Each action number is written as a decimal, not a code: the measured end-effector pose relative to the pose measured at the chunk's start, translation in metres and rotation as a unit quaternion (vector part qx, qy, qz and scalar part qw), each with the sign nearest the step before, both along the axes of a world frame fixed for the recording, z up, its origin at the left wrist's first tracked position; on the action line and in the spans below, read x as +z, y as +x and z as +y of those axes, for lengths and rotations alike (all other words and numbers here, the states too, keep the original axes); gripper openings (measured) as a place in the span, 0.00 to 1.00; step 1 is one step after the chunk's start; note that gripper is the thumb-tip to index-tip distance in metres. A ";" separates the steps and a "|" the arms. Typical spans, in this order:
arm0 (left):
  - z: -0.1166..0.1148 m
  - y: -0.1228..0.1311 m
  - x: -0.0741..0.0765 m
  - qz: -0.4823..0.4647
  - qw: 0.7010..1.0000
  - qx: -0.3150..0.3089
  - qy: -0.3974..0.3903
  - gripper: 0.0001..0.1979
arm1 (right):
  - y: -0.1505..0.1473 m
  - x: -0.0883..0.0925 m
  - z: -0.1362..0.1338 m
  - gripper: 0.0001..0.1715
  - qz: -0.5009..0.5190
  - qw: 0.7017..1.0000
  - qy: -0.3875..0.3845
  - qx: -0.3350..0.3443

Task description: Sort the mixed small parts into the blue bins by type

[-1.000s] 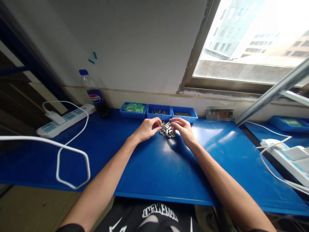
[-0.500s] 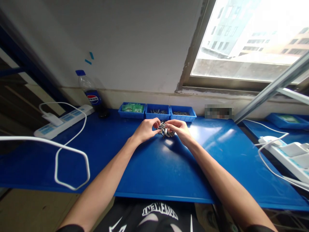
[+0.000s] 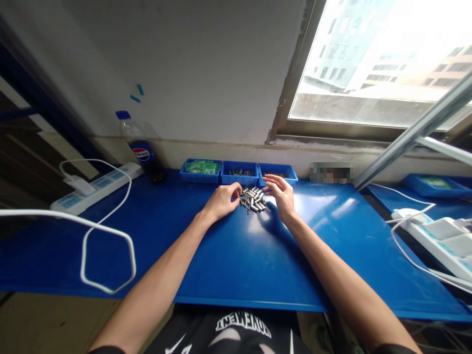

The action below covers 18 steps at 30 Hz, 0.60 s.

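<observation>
On the blue counter (image 3: 228, 265), between two bare hands, lies a loose pile of small metal pieces (image 3: 254, 199), a jumble of bright silver cylinders mostly to the right and thinner, darker pins mostly to the left; the left hand (image 3: 223, 199) rests at the pile's left edge with its fingers curled in toward the thumb, and I cannot tell whether that grip is pinching a piece or touching one, since the fingertips are partly hidden; the right hand (image 3: 280, 194) is at the pile's right side, its grip spread, fingers loosely extended and apart from the thumb, the upper fingers overlapping the view of the bin behind; just beyond the pile stand three blue bins side by side, the left bin (image 3: 199, 179) holding green packets (image 3: 202, 167), the middle bin (image 3: 239, 179) holding small dark parts (image 3: 241, 172), and the right bin (image 3: 294, 180) holding thin dark pieces partly hidden by the right hand; farther left, a bottle (image 3: 143, 152) with a blue cap and dark contents stands near the wall (image 3: 202, 73), beside a white power strip (image 3: 106, 184) with a white adapter (image 3: 81, 187) plugged in; a white cable (image 3: 134, 258) loops across the near left of the view; to the right, a metal bar (image 3: 405, 135) slants up in front of the window (image 3: 346, 105), near a pixelated patch (image 3: 331, 173) whose contents are unreadable.
</observation>
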<state>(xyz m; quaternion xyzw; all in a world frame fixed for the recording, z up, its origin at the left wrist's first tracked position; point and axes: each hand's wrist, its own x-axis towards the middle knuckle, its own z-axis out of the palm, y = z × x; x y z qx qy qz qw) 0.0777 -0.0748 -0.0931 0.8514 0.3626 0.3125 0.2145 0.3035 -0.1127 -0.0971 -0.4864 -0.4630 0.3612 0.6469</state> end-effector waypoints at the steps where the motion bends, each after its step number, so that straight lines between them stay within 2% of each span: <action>1: 0.000 0.000 0.002 -0.020 1.000 0.003 -0.003 0.07 | -0.001 0.000 0.000 0.22 -0.002 1.000 -0.002 0.010; 5: 0.003 0.000 0.008 -0.137 0.989 0.034 -0.049 0.05 | -0.005 0.000 -0.003 0.17 -0.018 0.999 -0.014 0.047; 7: 0.004 0.002 0.010 -0.216 0.971 0.038 -0.098 0.08 | -0.006 0.001 -0.004 0.17 -0.037 0.997 -0.016 0.067; 10: 0.003 0.006 0.012 -0.303 0.937 0.011 -0.172 0.12 | -0.009 0.004 -0.008 0.21 -0.059 0.990 -0.033 0.120; 14: 0.000 0.008 0.014 -0.324 0.926 -0.009 -0.193 0.15 | -0.015 0.008 -0.013 0.26 -0.044 0.981 -0.063 0.178; 18: -0.002 0.009 0.013 -0.314 0.930 -0.020 -0.190 0.15 | -0.019 0.005 -0.013 0.24 -0.015 0.981 -0.067 0.179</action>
